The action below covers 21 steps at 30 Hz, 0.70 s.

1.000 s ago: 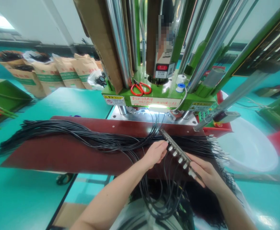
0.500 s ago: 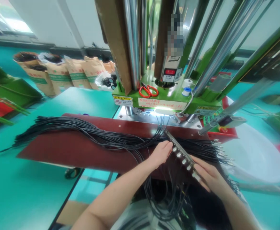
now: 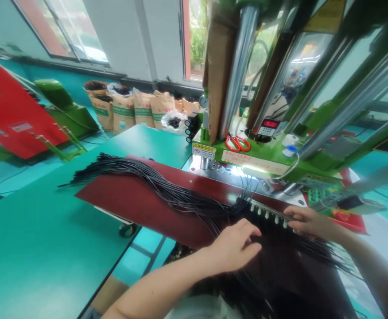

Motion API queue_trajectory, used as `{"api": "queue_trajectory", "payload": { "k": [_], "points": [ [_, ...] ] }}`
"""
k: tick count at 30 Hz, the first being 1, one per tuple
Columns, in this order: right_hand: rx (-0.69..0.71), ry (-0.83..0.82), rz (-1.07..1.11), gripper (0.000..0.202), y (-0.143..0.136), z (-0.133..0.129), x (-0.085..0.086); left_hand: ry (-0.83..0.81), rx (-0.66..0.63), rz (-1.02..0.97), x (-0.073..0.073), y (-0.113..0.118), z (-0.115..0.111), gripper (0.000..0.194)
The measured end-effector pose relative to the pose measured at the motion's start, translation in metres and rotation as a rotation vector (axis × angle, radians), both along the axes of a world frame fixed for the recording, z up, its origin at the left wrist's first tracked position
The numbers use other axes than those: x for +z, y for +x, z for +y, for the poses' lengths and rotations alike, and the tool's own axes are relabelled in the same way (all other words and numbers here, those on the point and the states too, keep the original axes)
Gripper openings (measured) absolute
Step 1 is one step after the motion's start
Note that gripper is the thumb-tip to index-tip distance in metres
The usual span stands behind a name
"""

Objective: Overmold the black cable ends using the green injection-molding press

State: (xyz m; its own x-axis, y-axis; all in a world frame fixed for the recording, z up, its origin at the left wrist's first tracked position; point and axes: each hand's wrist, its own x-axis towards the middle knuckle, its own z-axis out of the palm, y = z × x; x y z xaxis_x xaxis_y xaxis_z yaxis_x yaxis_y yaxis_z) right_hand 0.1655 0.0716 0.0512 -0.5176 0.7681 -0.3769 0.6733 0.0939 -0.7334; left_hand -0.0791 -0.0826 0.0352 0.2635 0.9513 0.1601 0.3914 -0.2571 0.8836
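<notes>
A narrow metal bar [image 3: 273,213] with a row of several silvery pegs lies over the black cables, parallel to the press's front edge. My right hand [image 3: 313,223] grips its right end between thumb and fingers. My left hand [image 3: 237,245] hovers nearer me, below the bar, with thumb and fingers apart and nothing between them. The long bundle of black cables [image 3: 154,181] runs across the dark red board [image 3: 124,208] and passes beneath the bar. Some thin cables rise from beside the bar's left end to the press.
A green press [image 3: 210,137] stands behind the board, with a lit metal plate [image 3: 214,167] under its head. Red-handled scissors [image 3: 237,143] and a blue-white spool [image 3: 290,151] rest on it. A green table [image 3: 48,230] spreads left. Paper sacks [image 3: 124,110] stand behind.
My view has turned left. The bar has gone from slanting in both hands to lying along the cables by the press. My left hand has let go of it and drawn back.
</notes>
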Motion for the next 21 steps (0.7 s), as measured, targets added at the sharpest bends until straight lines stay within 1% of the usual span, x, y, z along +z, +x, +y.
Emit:
{"api": "queue_trajectory", "payload": {
  "k": [1,2,5,7,9,12,15,17,19,21],
  "points": [
    [0.079,0.004,-0.042,0.017,-0.011,0.010,0.000,-0.002,0.003,-0.009,0.001,-0.004,0.000,0.023],
    [0.149,0.048,-0.073,0.014,-0.021,0.020,0.000,-0.004,0.008,-0.020,0.002,-0.007,0.000,0.022],
    [0.312,0.270,-0.108,0.013,-0.044,0.043,-0.006,-0.009,0.048,-0.057,0.001,-0.018,0.001,0.019],
    [0.385,0.382,-0.137,0.014,-0.051,0.053,-0.013,-0.023,0.097,-0.095,-0.002,-0.025,0.004,0.018],
    [0.409,0.440,-0.155,0.016,-0.052,0.058,-0.020,-0.056,0.145,-0.171,-0.005,-0.030,0.011,0.017],
    [0.359,0.477,-0.144,0.020,-0.046,0.057,-0.028,-0.146,0.174,-0.392,-0.011,-0.034,0.029,0.016],
    [0.230,0.558,-0.092,0.023,-0.036,0.048,-0.034,-0.190,0.249,-0.635,-0.016,-0.035,0.056,0.015],
    [0.126,0.640,-0.044,0.024,-0.031,0.039,-0.040,-0.224,0.347,-0.801,-0.020,-0.035,0.078,0.014],
    [0.011,0.723,0.006,0.025,-0.027,0.032,-0.048,-0.333,0.427,-1.011,-0.024,-0.032,0.104,0.015],
    [-0.101,0.784,0.058,0.025,-0.024,0.026,-0.058,-0.445,0.443,-1.185,-0.028,-0.028,0.131,0.014]
  ]
}}
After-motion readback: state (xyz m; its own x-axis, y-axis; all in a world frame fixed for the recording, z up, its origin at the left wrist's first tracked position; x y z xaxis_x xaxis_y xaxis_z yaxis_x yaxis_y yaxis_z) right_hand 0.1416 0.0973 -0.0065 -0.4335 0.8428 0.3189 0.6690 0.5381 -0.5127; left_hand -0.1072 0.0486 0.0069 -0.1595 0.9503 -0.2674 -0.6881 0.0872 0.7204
